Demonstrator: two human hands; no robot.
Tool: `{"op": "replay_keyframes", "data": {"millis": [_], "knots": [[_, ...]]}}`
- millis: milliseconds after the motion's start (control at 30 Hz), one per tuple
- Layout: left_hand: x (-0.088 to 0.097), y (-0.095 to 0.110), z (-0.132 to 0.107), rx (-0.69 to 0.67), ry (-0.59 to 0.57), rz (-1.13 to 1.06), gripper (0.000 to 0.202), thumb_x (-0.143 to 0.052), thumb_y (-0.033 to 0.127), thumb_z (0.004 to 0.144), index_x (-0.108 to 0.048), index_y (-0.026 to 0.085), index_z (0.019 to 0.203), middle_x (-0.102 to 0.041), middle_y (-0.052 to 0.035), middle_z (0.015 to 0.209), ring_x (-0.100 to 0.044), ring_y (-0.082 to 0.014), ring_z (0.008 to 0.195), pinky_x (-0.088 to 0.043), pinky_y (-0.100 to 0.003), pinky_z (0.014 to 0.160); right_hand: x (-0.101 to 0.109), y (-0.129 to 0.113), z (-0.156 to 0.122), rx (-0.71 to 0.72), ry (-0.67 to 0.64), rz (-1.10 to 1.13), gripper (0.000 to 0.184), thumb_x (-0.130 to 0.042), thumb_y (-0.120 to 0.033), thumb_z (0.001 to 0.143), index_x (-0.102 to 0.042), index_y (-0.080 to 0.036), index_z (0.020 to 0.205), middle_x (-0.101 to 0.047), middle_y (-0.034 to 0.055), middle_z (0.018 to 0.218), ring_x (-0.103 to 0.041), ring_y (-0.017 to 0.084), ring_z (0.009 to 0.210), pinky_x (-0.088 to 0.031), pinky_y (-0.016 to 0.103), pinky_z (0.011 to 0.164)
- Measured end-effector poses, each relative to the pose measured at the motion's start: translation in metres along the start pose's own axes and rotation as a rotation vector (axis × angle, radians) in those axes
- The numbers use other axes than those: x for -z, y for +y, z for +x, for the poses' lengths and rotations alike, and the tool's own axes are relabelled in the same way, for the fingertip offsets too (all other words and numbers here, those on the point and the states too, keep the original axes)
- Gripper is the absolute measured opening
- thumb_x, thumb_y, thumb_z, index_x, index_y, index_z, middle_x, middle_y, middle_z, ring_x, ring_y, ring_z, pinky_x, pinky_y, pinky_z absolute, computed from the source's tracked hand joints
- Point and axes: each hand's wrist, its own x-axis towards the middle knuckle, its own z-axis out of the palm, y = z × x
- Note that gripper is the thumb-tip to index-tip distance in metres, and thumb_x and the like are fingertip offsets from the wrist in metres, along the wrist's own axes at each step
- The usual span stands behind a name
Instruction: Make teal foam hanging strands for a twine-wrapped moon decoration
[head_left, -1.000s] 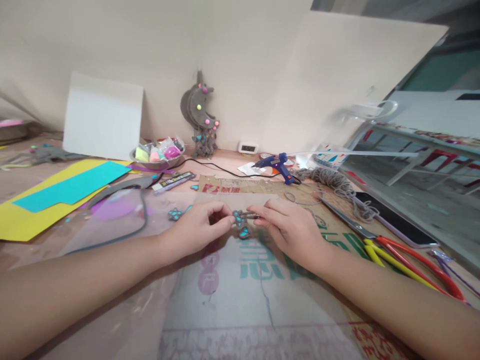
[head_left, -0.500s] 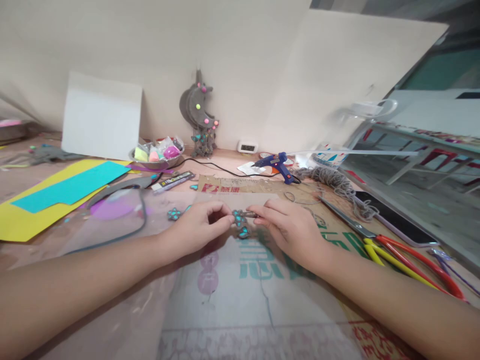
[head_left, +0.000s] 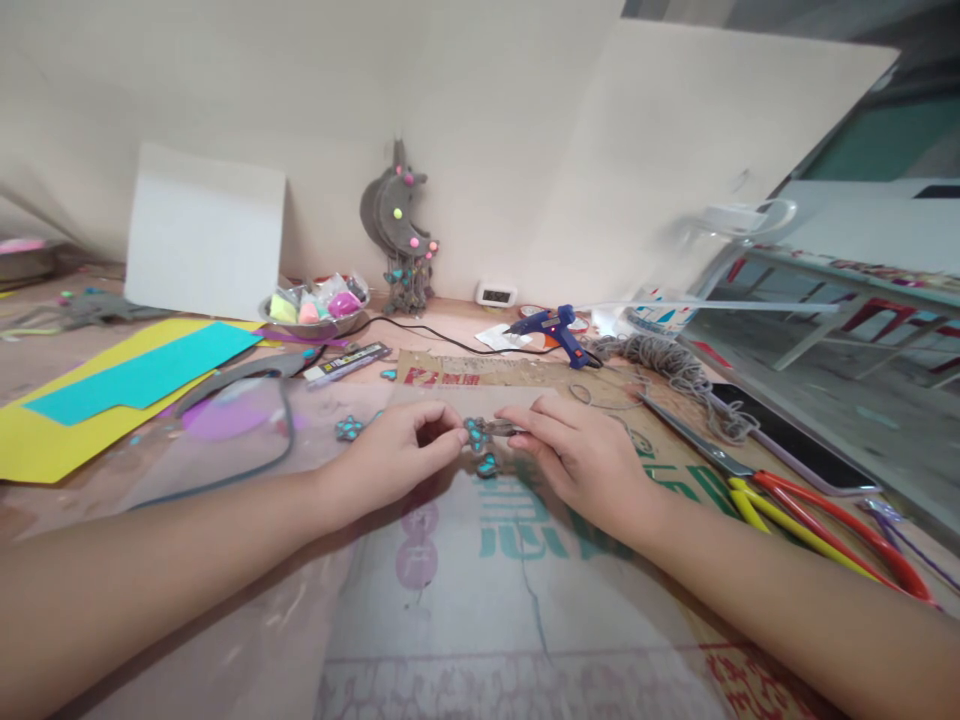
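My left hand (head_left: 397,452) and my right hand (head_left: 574,450) meet over the middle of the table, both with fingers pinched. Between their fingertips they hold a small grey and teal star ornament (head_left: 477,433), with a grey string or strip running into the right fingers. A second small teal piece (head_left: 487,465) lies or hangs just below it. Another teal star (head_left: 349,428) rests on the table to the left of my left hand.
A blue glue gun (head_left: 555,330) with a black cord lies behind the hands, next to grey twine (head_left: 667,362). Scissors with red and yellow handles (head_left: 795,505) and a phone (head_left: 787,440) lie right. Yellow and teal paper (head_left: 120,385), a bowl of coloured bits (head_left: 315,305) and a moon decoration (head_left: 397,225) stand left and behind.
Almost nothing differs. The ornament between my fingertips has shifted very slightly; both hands stay in place.
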Motion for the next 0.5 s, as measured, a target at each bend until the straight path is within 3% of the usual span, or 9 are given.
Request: {"op": "replay_keyframes", "data": {"millis": [500], "knots": [[-0.0012, 0.0001, -0.0006, 0.018, -0.027, -0.021, 0.022, -0.047, 0.035, 0.085, -0.054, 0.017, 0.075, -0.055, 0.0031, 0.058, -0.049, -0.0101, 0.05, -0.036, -0.019, 0.046, 0.0001, -0.0008, 0.0034, 0.028, 0.019, -0.019, 0.025, -0.046, -0.027, 0.094, -0.068, -0.017, 0.103, -0.062, 0.004, 0.075, -0.052, 0.016, 0.068, -0.038, 0.027, 0.062]]}}
